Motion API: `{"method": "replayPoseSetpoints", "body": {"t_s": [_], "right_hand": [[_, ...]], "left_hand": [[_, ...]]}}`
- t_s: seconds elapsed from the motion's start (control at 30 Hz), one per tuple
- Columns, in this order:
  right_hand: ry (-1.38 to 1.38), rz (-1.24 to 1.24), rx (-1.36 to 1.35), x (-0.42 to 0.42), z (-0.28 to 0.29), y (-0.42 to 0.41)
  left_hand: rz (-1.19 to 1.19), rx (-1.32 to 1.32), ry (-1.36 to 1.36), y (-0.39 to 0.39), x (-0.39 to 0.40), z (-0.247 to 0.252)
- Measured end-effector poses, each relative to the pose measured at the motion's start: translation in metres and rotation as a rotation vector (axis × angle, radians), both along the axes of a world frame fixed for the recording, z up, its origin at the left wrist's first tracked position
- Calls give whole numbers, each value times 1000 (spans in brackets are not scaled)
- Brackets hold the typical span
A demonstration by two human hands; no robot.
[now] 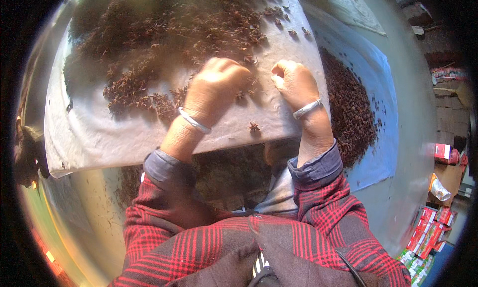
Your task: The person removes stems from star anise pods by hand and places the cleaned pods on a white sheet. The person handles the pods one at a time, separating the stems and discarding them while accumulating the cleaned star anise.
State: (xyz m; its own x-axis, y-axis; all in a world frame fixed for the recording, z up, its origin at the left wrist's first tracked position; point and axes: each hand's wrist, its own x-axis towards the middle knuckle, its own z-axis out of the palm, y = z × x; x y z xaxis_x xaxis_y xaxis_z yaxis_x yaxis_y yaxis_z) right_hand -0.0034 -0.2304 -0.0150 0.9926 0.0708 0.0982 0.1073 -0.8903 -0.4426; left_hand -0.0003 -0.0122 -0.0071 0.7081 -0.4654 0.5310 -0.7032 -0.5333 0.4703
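Observation:
My left hand hovers palm down over the front of a cloth-covered table, its fingers curled under and hidden from me. To its right, my right hand has the thumb and fingers bent inward, and I see nothing plainly between them. A large heap of dried star anise spreads over the white cloth beyond and left of my hands. Between the hands lie a few loose star anise pods. One single star anise rests nearer the table's front edge.
A second heap of star anise lies on a pale sheet on the floor at right. Red boxes are stacked at the far right, below a cardboard box. Several pods are scattered along the table's right side.

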Motion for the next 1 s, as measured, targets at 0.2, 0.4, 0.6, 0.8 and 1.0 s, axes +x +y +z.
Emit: {"method": "replayPoseSetpoints", "body": {"t_s": [0.2, 0.4, 0.6, 0.8, 1.0], "right_hand": [[-130, -4, -15, -2, 5, 18], [66, 11, 680, 1, 6, 23], [162, 131, 1143, -6, 15, 44], [43, 124, 984, -9, 20, 44], [90, 191, 1340, -9, 30, 37]], "left_hand": [[-12, 336, 49, -32, -12, -23], [119, -351, 296, -22, 2, -18], [101, -684, 598, -16, 0, -16], [36, -936, 909, -11, -3, 2], [-216, -677, 1131, 7, -1, 13]]}}
